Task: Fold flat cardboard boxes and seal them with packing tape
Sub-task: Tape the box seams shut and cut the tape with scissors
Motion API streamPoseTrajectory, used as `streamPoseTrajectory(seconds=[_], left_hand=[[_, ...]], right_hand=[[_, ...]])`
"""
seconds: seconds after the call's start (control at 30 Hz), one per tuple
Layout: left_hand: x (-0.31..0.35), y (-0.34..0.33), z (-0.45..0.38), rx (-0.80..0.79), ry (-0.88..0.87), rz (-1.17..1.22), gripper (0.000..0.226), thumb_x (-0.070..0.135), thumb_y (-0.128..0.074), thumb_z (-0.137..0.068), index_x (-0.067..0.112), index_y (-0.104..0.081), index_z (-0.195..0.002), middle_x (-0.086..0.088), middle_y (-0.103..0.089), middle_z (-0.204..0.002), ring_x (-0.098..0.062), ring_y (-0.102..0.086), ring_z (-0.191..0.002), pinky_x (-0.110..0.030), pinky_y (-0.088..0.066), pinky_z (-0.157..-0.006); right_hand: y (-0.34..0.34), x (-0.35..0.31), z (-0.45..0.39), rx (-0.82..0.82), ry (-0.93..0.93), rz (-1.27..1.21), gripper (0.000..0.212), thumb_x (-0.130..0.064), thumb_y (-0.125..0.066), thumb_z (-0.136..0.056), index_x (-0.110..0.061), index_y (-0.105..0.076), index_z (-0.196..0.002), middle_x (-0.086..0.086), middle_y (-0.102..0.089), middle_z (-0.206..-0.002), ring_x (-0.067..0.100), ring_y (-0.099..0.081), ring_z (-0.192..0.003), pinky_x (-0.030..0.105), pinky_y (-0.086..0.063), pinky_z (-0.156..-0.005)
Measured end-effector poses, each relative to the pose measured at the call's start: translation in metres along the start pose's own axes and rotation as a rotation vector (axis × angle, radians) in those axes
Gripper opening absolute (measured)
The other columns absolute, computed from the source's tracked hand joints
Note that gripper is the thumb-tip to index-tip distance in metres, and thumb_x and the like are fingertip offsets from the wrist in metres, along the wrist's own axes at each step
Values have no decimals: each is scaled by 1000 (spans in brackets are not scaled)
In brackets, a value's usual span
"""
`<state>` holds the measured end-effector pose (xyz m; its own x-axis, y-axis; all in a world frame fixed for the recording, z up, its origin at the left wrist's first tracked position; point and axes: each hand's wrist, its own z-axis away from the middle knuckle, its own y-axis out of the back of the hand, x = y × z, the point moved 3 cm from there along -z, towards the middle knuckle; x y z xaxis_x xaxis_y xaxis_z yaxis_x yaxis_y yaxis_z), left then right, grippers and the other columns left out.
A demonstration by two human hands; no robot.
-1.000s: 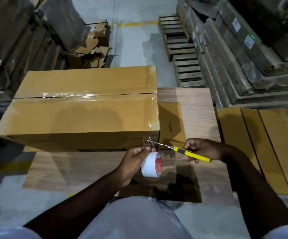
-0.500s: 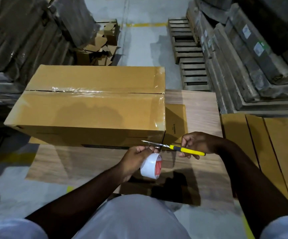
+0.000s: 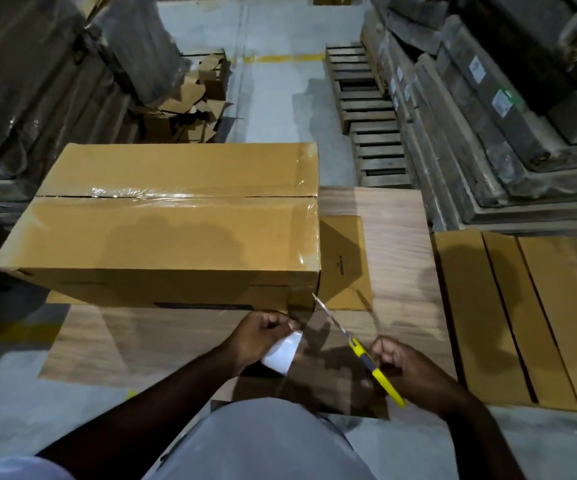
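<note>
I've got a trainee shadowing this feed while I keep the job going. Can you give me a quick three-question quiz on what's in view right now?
1. True or false: the top seam of the cardboard box already has clear tape over it.
2. What does the left hand hold?
   A. a marker
   B. a tape roll
   C. a flat carton
3. Fill in: the right hand grips a yellow-handled ______, blade pointing toward the near right corner of the box.

Key:
1. True
2. B
3. Utility knife
</note>
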<state>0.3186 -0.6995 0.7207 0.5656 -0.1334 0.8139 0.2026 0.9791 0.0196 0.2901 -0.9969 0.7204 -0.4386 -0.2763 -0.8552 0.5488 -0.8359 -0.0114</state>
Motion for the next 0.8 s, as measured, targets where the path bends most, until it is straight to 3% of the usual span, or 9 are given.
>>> streamPoseTrajectory(seconds=[0.17,0.27,0.37,0.4,0.47,0.53,0.6,0.7,0.8], left_hand=[[1,-7,-2,-49,6,-27,23,18,-68,-100,-3,-77,-106,-18,-78,-103,-29,-74,-94,-37,-56,-85],[4,-11,-1,-42,0,-36,20,16,-67,-100,-1,-77,-102,-16,-79,-101,-23,-73,-89,-31,-56,-79],[8,-13,1,-37,16,-13,17,15,-68,-100,2,-78,-101,-15,-79,-101,-20,-73,-87,-29,-57,-77],[10,-14,3,-39,22,-6,16,15,-67,-100,3,-78,-101,-14,-79,-100,-20,-73,-87,-29,-57,-77],[13,-14,4,-32,25,-10,15,14,-66,-100,5,-78,-99,-11,-80,-98,-17,-73,-84,-27,-57,-73],[16,-12,5,-12,17,-22,14,15,-67,-100,8,-78,-95,-8,-80,-95,-15,-72,-81,-26,-55,-71],[19,-8,6,23,6,-35,15,17,-68,-100,9,-79,-96,-7,-80,-94,-14,-72,-80,-27,-54,-72],[22,-3,10,77,5,-39,17,18,-68,-100,5,-78,-102,-6,-80,-92,-11,-72,-76,-21,-54,-64],[22,2,16,106,9,9,18,18,-67,-100,3,-78,-103,-7,-79,-90,-12,-71,-74,-20,-52,-60]], right_hand=[[1,38,27,63,-108,-77,33,-8,-83,-80,6,-58,-96,8,-67,-74,21,-66,-67,31,-52,-61],[24,50,25,381,-83,8,55,-40,-92,-68,0,-66,-95,10,-70,-73,21,-66,-65,27,-50,-57],[52,59,6,788,-117,180,33,-41,-81,-90,-12,-67,-84,0,-68,-68,9,-64,-60,22,-47,-53],[60,63,-3,864,-146,258,44,-54,-75,-92,-12,-66,-81,-1,-67,-63,9,-64,-57,26,-49,-54],[66,71,-25,889,-249,348,60,-76,-59,-85,-17,-69,-91,2,-71,-73,23,-71,-72,33,-54,-64],[67,76,-46,901,-294,386,54,-68,-58,-92,-20,-68,-113,10,-74,-96,37,-71,-93,39,-55,-75],[60,61,-58,914,-211,421,37,-44,-64,-100,-20,-65,-127,13,-73,-111,39,-69,-103,39,-52,-80],[44,47,-69,804,-104,558,55,-5,-60,-85,-13,-62,-139,12,-68,-129,35,-65,-119,37,-53,-95],[25,6,-64,866,-4,631,39,-10,-58,-92,-9,-69,-129,14,-69,-129,34,-65,-120,34,-51,-96]])
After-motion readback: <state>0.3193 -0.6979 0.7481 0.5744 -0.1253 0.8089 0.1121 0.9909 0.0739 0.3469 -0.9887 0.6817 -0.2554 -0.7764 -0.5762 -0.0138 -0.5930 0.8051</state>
